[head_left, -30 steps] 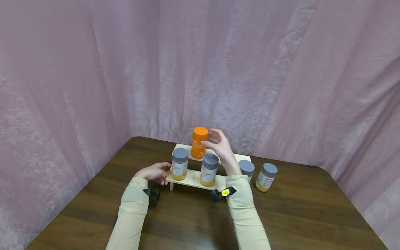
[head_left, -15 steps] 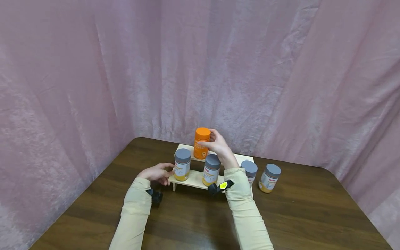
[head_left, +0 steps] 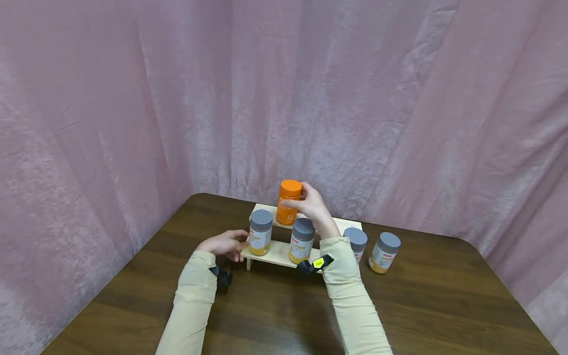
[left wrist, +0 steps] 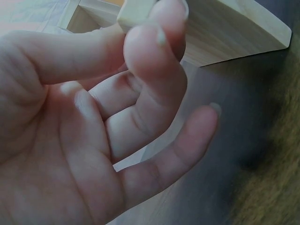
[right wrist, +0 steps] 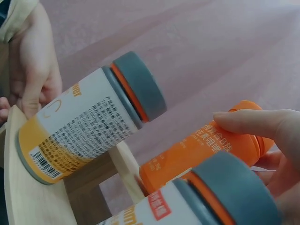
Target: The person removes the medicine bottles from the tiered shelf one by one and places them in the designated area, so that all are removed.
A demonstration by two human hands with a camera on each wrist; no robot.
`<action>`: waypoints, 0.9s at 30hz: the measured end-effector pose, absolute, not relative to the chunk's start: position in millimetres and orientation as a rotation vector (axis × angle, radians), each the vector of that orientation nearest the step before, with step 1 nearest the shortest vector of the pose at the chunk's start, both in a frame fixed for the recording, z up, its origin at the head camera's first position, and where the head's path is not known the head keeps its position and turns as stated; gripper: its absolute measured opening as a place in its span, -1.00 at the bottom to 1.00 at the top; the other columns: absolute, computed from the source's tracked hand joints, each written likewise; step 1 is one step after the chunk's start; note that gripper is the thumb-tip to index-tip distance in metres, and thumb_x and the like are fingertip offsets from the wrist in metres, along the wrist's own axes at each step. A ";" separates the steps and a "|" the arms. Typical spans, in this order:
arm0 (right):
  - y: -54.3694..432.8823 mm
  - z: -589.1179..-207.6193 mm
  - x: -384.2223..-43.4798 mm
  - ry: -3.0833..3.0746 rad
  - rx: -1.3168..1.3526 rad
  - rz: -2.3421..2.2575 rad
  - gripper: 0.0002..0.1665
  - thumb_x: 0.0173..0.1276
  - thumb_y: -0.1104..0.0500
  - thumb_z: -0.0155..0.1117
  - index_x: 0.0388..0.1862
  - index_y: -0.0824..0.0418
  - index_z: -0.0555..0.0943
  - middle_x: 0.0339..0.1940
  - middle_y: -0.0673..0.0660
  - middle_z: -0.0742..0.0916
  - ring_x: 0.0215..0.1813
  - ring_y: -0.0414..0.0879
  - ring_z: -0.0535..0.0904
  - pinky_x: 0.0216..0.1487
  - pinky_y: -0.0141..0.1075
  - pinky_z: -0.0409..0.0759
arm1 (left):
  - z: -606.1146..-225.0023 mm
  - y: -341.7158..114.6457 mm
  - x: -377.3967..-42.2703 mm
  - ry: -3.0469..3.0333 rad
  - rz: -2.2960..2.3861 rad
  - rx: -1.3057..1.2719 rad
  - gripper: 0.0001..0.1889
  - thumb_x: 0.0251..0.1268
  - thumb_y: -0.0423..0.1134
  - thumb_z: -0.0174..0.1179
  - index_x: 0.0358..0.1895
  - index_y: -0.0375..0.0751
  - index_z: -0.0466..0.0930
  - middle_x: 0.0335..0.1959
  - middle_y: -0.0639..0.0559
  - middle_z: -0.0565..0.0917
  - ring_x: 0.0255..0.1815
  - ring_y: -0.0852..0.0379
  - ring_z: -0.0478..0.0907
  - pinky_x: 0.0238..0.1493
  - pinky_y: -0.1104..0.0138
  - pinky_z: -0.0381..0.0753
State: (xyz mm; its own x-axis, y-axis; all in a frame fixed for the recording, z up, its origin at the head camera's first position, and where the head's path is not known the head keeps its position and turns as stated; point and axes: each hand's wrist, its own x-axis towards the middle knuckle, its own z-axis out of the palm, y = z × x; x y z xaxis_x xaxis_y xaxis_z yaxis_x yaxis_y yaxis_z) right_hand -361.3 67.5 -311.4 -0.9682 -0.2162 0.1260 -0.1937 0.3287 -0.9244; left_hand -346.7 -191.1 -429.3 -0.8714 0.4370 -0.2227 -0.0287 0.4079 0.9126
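An orange supplement bottle point(head_left: 286, 215) stands upright on the back tier of a small two-tier wooden rack point(head_left: 278, 252). My right hand point(head_left: 313, 206) grips it from the right; in the right wrist view the thumb point(right wrist: 248, 121) lies across its front and the fingers reach behind. With thumb and fingertips my left hand point(head_left: 225, 243) pinches the left end of the lower board point(left wrist: 133, 13). Two grey-lidded white and yellow jars stand on the front tier, one at the left point(head_left: 260, 235) beside that hand, one in the middle point(head_left: 301, 244) before the orange bottle.
A third grey-lidded jar point(head_left: 356, 238) is at the rack's right end, partly behind the right sleeve. Another such jar point(head_left: 383, 254) stands on the brown wooden table point(head_left: 443, 296) to the right. Pink curtains point(head_left: 337, 108) hang behind the table.
My right hand has closed from a loose reach into a grip around the orange bottle. The left hand keeps its hold on the rack. The head view has shifted slightly.
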 end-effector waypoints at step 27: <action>120.5 -291.1 -352.6 2.689 -0.400 -1.714 -0.26 0.17 0.13 0.44 0.31 0.21 0.38 0.23 0.27 0.59 0.25 0.17 0.53 0.28 0.02 0.47 | -427.4 -192.1 -349.0 2.231 1.456 0.377 -0.48 0.44 -0.30 0.01 0.35 -0.47 0.15 -0.59 0.02 0.59 -0.59 0.22 0.54 -0.44 0.40 0.58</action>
